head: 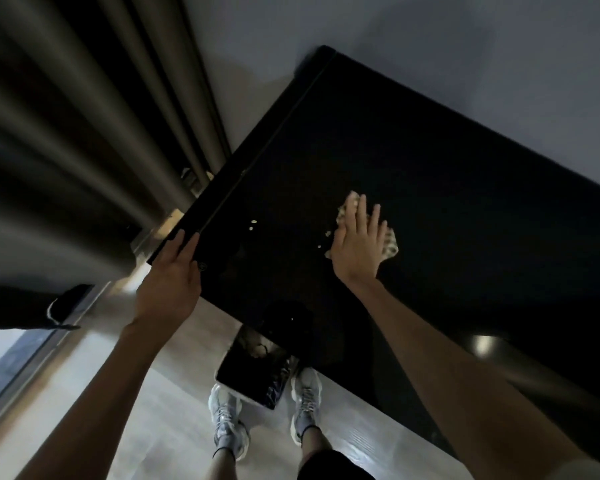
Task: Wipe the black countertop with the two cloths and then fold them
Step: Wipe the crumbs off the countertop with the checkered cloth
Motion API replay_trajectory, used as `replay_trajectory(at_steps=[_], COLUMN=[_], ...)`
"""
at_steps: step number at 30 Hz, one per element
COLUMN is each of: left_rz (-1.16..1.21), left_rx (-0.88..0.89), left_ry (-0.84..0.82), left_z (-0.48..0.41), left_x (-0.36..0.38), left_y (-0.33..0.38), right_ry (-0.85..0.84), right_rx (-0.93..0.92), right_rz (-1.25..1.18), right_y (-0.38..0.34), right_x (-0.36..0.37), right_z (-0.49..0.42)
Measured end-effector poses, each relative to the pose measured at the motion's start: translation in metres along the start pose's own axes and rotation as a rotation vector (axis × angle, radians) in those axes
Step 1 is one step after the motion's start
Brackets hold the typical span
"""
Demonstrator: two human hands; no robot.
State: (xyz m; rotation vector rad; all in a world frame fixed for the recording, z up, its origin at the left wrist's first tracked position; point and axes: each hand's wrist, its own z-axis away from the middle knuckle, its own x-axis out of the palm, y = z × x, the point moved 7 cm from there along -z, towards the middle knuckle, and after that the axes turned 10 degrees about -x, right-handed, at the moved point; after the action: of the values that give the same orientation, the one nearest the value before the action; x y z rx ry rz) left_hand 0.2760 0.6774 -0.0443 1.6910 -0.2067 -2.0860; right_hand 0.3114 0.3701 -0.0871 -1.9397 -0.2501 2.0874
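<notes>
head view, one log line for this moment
step: wiping | right hand: flat, presses cloth on black countertop | left hand: rests on its corner

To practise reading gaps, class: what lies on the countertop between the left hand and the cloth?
Head view: only bare black countertop, with a few small bright spots, separates the left hand from the cloth.

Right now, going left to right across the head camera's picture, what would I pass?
Curtain → left hand on the countertop corner → bin on the floor → right hand pressing the cloth.
</notes>
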Motion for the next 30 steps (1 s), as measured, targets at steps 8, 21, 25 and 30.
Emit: replay_trajectory(at_steps=[8, 21, 25, 30], left_rz=[-0.054, -0.445, -0.342, -0.21], left_rx=[0.171, 0.333, 0.262, 0.183], left_ry=[-0.15, -0.261, -0.243, -0.315], left_z=[-0.014, -0.011, -0.01, -0.007], left_x=[0.002, 0.009, -0.001, -0.004], left_y=[-0.04, -0.036, -0.033, -0.02], right_ry=[-0.199, -0.396, -0.406, -0.404], right_rx=[-0.565, -0.955, -0.978, -0.9], right_rz=[0.025, 0.02, -0.059, -0.174], right_y=[-0.116, -0.164, -0.16, -0.157], right_x=[0.033, 0.056, 0.054, 0.053], right_z=[-0.057, 0.075, 0.124, 0.157])
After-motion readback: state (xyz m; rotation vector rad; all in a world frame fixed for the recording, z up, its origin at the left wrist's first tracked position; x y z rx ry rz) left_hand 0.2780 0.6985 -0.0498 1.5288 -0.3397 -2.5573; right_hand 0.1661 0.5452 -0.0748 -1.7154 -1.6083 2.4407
